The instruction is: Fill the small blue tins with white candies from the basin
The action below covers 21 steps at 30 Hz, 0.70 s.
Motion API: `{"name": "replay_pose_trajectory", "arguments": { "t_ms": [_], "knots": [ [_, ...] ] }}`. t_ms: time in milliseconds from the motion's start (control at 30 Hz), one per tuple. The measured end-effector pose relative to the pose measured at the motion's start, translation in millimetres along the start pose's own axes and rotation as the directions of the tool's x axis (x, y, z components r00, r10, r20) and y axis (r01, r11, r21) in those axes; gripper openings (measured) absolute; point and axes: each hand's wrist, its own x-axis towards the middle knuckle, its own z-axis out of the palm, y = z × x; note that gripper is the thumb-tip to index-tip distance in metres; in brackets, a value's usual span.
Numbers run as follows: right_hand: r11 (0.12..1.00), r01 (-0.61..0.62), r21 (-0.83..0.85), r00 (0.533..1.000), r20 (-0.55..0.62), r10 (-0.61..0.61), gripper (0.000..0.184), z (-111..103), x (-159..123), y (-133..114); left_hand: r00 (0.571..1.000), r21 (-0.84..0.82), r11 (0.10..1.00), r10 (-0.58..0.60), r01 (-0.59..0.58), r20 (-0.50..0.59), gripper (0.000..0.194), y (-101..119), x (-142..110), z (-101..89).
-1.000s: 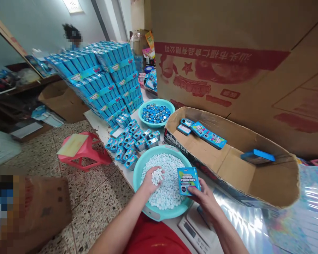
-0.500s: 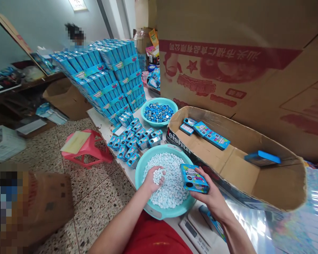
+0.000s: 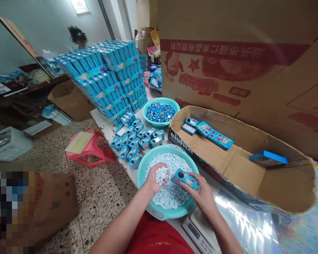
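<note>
Tipped over since half a second ago, the blue tin [image 3: 185, 179] turns its dark round hole toward the camera and sits nearer the left hand [image 3: 152, 181]. Right hand [image 3: 202, 192] pinches it between thumb and fingers; the left is cupped palm up, fingers curled around a heap of white pellets [image 3: 162, 175] (whether its fingertips touch the tin, I cannot tell). Both are over a turquoise basin [image 3: 141, 173] of similar pellets, just below the middle of the frame. Beside its lower right edge lies a scale [image 3: 197, 231], partly behind the forearm. Farther out on the tabletop [image 3: 102, 122], small tins [image 3: 134, 143] cluster left of center, near a bowl [image 3: 161, 124] of blue and silver discs. An open cardboard box [image 3: 243, 167] fills the right, and stacked blue packs [image 3: 108, 83] rise at upper left.
</note>
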Motion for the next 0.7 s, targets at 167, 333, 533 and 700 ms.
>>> {"name": "replay_pose_trajectory", "arguments": {
  "t_ms": [167,333,533,700],
  "knots": [
    [0.999,0.054,-0.001,0.997,0.054,-0.054,0.04,21.0,-5.3,-7.6,0.941,0.02,0.942,0.332,-0.334,0.067,0.021,-0.3,-10.8,31.6],
    [0.997,0.074,-0.029,0.995,0.07,-0.072,0.031,25.7,-7.6,-16.0,0.873,0.116,0.868,0.487,-0.483,-0.013,0.027,-8.7,-5.0,37.5],
    [0.996,0.079,-0.042,0.994,0.079,-0.076,0.028,22.5,-3.7,-21.4,0.867,0.144,0.86,0.497,-0.49,-0.019,0.026,-10.0,-4.6,36.8],
    [0.997,0.065,-0.032,0.994,0.092,-0.062,0.028,22.8,0.9,-25.9,0.858,0.17,0.846,0.514,-0.506,-0.003,0.026,-6.3,-7.0,38.3]
  ]
}}
